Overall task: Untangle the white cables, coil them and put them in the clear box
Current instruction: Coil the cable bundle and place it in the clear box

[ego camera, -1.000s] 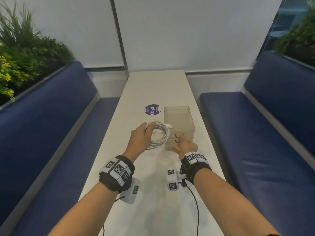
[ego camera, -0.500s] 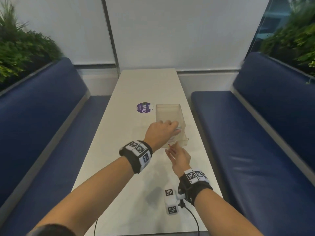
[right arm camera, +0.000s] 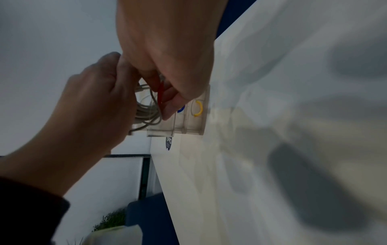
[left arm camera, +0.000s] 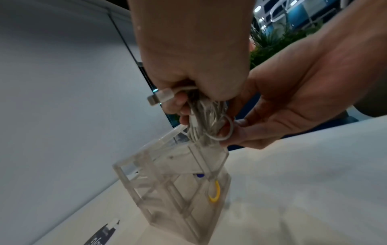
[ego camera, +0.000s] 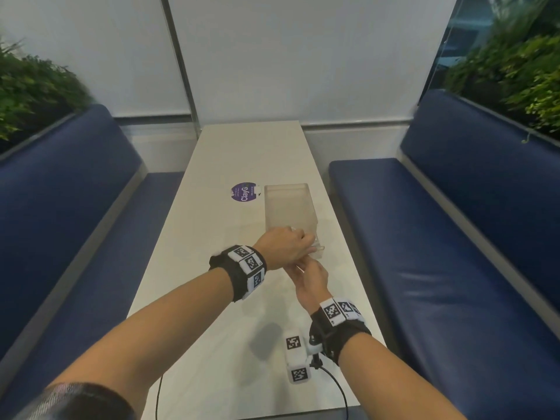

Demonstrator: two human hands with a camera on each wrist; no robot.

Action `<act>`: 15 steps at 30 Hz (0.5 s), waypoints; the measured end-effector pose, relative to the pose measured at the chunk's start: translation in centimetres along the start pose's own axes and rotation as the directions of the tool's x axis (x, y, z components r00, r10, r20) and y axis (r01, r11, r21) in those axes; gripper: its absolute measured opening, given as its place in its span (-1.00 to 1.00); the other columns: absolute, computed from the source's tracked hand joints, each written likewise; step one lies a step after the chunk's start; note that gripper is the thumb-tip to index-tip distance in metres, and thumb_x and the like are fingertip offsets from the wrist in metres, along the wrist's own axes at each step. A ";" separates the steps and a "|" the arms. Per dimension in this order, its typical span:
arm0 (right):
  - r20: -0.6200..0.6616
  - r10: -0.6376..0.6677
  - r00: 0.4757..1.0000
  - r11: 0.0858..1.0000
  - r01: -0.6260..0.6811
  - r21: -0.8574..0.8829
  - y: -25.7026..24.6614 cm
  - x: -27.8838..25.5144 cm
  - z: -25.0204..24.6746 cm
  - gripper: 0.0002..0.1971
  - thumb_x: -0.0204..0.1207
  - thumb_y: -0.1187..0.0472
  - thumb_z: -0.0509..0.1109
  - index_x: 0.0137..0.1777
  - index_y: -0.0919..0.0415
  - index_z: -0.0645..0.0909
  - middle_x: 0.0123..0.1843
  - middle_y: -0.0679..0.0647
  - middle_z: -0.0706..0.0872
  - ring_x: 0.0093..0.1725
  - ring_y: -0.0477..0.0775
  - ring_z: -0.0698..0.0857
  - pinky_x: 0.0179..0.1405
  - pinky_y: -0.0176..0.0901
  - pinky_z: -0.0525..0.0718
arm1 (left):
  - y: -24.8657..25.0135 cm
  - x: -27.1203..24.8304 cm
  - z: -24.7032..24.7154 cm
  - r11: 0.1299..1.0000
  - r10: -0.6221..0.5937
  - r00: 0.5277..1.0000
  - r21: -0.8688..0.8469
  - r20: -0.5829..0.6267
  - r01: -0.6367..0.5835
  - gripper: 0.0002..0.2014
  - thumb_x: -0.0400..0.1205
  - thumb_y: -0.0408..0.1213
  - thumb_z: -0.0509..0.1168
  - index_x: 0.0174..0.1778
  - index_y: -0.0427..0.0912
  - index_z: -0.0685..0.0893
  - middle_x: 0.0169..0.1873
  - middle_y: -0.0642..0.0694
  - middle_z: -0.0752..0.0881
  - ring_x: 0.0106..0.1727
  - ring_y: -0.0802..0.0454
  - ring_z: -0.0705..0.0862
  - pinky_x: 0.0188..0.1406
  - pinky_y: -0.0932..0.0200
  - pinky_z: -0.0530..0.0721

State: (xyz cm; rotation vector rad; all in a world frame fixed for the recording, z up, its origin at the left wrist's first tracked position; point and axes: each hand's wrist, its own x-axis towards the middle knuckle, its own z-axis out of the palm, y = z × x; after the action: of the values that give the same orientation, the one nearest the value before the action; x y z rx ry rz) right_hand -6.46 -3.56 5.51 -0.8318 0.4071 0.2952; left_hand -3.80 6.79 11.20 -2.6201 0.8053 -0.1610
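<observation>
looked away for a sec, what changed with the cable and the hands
The left hand carried the coiled white cable from left of the clear box to over its near end, keeping its grip. The right hand came up to the coil. Box and purple sticker stayed.

Head: I look from above the near end of the table (ego camera: 242, 153), down its length toward the far end.
Left wrist: close in, facing the left hand (left arm camera: 192, 54) over the clear box (left arm camera: 167, 187).
Right wrist: close too, facing the right hand (right arm camera: 167, 54).
Shared: all three see the box and both hands.
</observation>
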 end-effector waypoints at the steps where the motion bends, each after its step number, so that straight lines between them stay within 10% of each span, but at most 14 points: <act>1: -0.003 0.008 1.000 1.000 -0.008 0.002 0.0 0.0 0.0 -0.72 0.59 0.53 0.26 0.27 0.50 0.59 0.04 0.42 0.73 -0.04 0.25 0.76 0.12 0.14 0.79 | 0.2 0.1 0.0 0.999 -0.050 0.999 0.006 0.019 0.050 -0.67 0.83 -0.09 -0.07 0.28 -0.21 0.49 0.02 -0.23 0.70 -0.06 -0.28 0.75 -0.37 -0.01 0.51; 10: -0.053 0.028 0.998 0.998 -0.031 -0.054 -0.6 0.0 0.3 -0.74 0.55 0.55 0.22 0.19 0.52 0.62 -0.03 0.34 0.75 -0.11 0.22 0.73 -0.11 0.01 0.78 | 1.8 0.9 -0.1 0.944 -0.306 0.945 -0.096 0.115 0.317 -0.66 0.78 -0.17 0.10 0.46 -0.17 0.40 0.27 -0.21 0.57 0.18 -0.27 0.58 -0.07 -0.08 0.59; 15: -0.042 0.018 0.999 0.998 -0.020 -0.053 -1.2 0.3 0.4 -0.77 0.56 0.53 0.25 0.11 0.36 0.67 -0.10 0.27 0.79 -0.17 0.18 0.77 -0.26 -0.04 0.79 | 2.3 -1.0 -1.2 0.953 -0.236 0.961 -0.157 0.147 0.258 -0.29 0.76 -0.28 0.15 0.75 -0.16 -0.11 0.45 -0.36 0.47 0.43 -0.37 0.42 0.38 -0.22 0.44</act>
State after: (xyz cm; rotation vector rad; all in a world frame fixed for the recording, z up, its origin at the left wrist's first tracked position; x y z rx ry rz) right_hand -5.66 -4.01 6.35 -0.8884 0.4479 0.3076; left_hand -6.09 5.22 11.43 -2.8576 0.4641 0.0087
